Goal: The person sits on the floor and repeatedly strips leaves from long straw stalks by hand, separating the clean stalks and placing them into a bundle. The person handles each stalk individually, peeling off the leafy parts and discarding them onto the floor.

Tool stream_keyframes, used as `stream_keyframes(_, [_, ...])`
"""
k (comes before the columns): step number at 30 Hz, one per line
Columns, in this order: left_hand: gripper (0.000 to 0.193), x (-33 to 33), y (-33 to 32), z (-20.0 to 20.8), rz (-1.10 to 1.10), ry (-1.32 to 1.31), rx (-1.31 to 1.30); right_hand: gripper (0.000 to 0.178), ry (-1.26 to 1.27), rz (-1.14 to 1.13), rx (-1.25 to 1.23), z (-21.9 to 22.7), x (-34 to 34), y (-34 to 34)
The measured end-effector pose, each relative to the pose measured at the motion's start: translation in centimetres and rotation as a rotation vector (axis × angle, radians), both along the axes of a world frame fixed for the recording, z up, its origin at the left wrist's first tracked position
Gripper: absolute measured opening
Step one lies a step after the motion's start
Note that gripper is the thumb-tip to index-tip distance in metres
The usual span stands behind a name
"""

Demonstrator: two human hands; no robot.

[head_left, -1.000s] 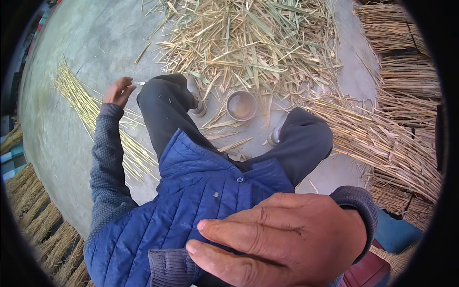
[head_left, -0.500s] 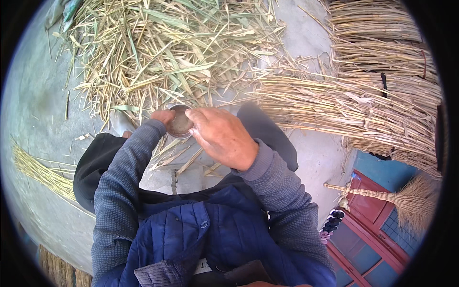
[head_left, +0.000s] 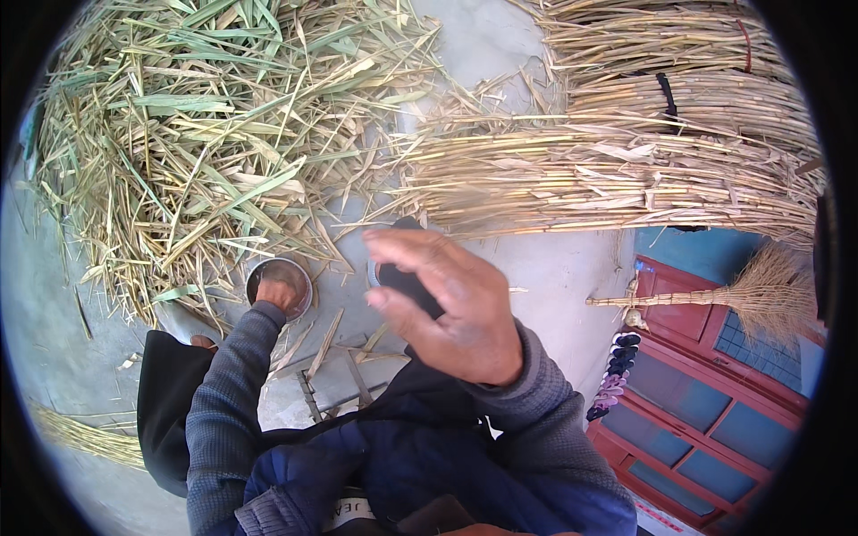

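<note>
My left hand (head_left: 279, 293) reaches down into a round metal bowl (head_left: 305, 302) near the edge of a heap of dry leaves and stalks. The fingers are hidden in the bowl's dark inside, so whether they are closed cannot be told. My right hand (head_left: 456, 313) hovers apart from the bowl, over my right leg. Its fingers stretch out to the left with the thumb spread away from them, and nothing is between them.
The heap of leaves and stalks (head_left: 206, 152) covers the ground ahead. Bundles of cut stalks (head_left: 608, 179) lie at the right. A straw broom (head_left: 706, 297) rests beside a red door (head_left: 679, 393). Thin stalks (head_left: 94, 438) lie at the left.
My right hand has left the bowl's rim and moved right, its fingers spread. The left hand has shifted from the rim to inside the bowl. The view has swung right.
</note>
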State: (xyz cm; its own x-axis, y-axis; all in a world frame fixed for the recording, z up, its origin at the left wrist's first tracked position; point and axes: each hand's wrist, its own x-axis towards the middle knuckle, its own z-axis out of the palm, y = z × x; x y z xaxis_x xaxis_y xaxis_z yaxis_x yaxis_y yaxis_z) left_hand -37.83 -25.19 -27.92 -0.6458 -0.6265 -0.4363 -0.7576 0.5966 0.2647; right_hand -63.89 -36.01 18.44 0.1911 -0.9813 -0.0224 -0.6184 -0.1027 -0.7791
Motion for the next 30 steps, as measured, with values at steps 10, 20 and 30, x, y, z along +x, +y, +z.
stream_keyframes(10, [0.015, 0.1, -8.4, 13.0, 0.112, 0.044, -0.007, 0.041, -0.535, -1.168, 0.278, -21.3, -29.6, -14.6])
stream_keyframes(20, [0.010, 1.3, -9.1, 15.5, -0.104, 0.023, -0.140, 0.029, -0.481, -1.153, 0.226, -25.2, -34.8, -17.5])
stream_keyframes(30, [0.033, 1.2, -13.9, 31.3, 0.161, 0.264, -0.369, 0.036, -0.556, -0.491, 0.172, -8.2, -20.1, -15.2])
